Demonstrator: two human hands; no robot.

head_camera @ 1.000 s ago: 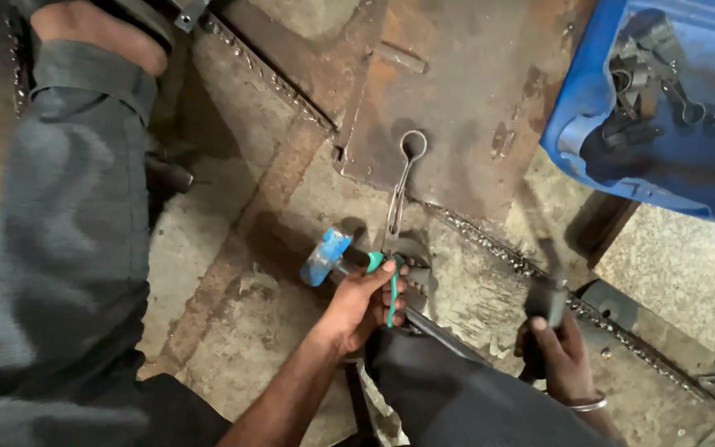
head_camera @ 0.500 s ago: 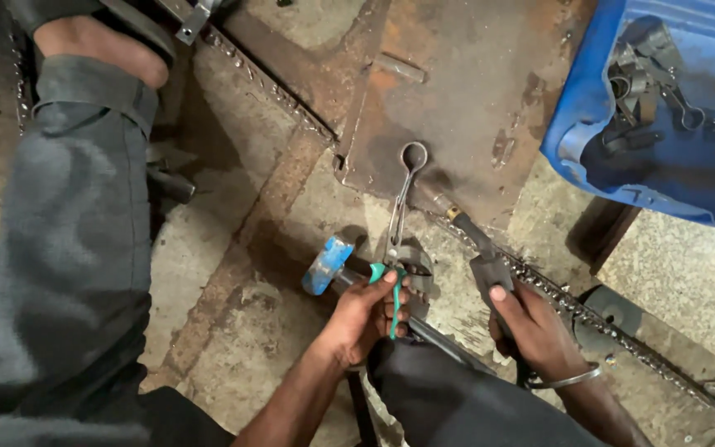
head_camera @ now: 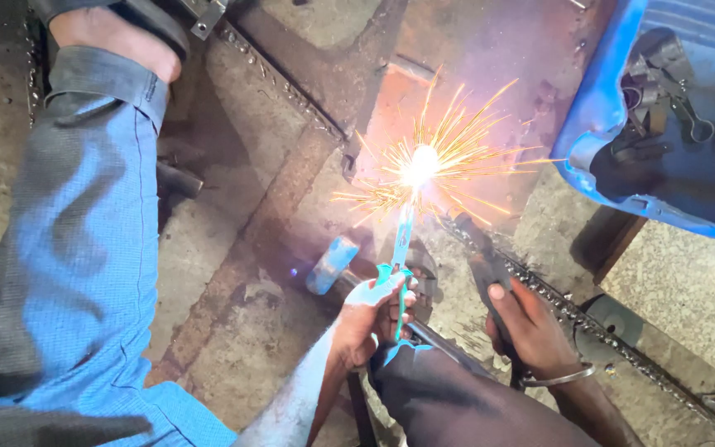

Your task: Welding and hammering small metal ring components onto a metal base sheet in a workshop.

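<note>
Fingers of the left hand (head_camera: 370, 319) stay clamped on green-handled pliers (head_camera: 400, 248) while the right hand (head_camera: 523, 323) grips a dark electrode holder (head_camera: 486, 265), and sparks (head_camera: 424, 161) now burst where none showed before.

Plate (head_camera: 490, 50) under the sparks: rusty steel, matt, pitted. Pliers (head_camera: 401, 248): bare metal jaws, glossy teal plastic grips, held in left hand (head_camera: 366, 323). Hammer head (head_camera: 331, 265) beside it looks like worn metal, dull. Right hand (head_camera: 531, 327) grips a dark matt tool (head_camera: 482, 257); thin shiny metal bangle (head_camera: 560, 378) at the wrist. Chain (head_camera: 589, 327): greasy, dark steel. Floor (head_camera: 233, 348): rough concrete, stained. Crate (head_camera: 597, 124): blue plastic, scuffed. Trouser leg (head_camera: 84, 248): woven cloth, soft matt.
</note>
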